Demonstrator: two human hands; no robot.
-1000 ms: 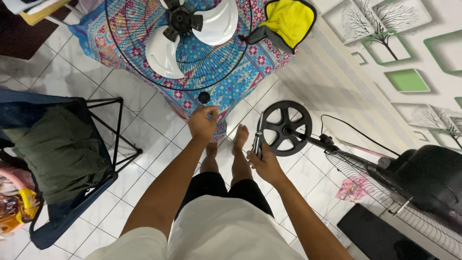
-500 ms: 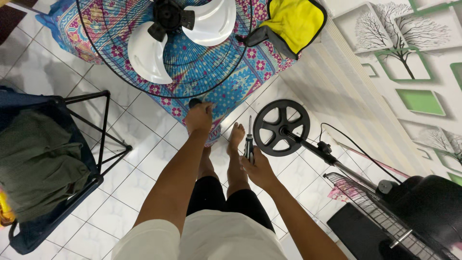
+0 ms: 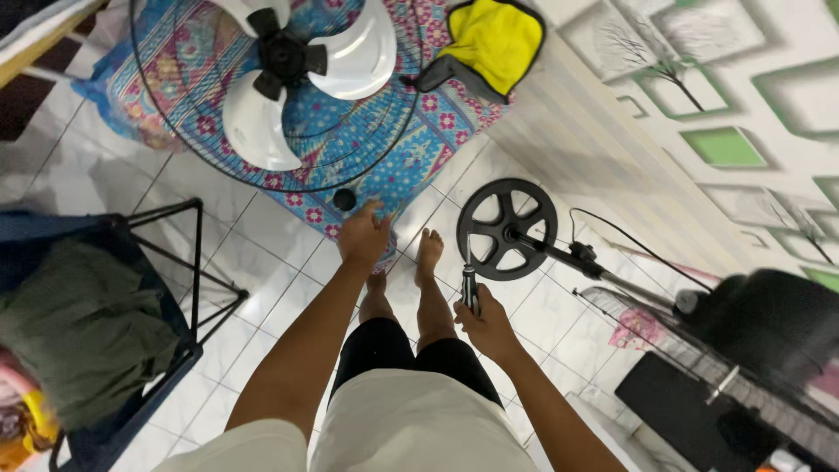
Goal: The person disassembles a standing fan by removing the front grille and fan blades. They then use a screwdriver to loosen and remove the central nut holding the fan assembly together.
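We're gripping a screwdriver (image 3: 470, 291) in our right hand (image 3: 486, 325), fist closed round the dark handle; the shaft is sticking out past the fingers, long axis running near to far, tip pointing away from us toward the round fan base (image 3: 507, 229). One screwdriver in view. Our left hand (image 3: 364, 238) is reaching forward, fingers loosely spread and holding nothing, fingertips hovering just short of a small black knob (image 3: 344, 199). One knob, sitting on the edge of the patterned mat (image 3: 411, 157), slightly left of the left hand and well apart from the right. Our two bare feet are standing on the white tiles between the hands. Farther out we're seeing one wire fan guard (image 3: 166, 149) lying flat on the mat, with one blade assembly (image 3: 301, 74) of three white blades inside it. Farthest off, one yellow cloth (image 3: 494, 39).
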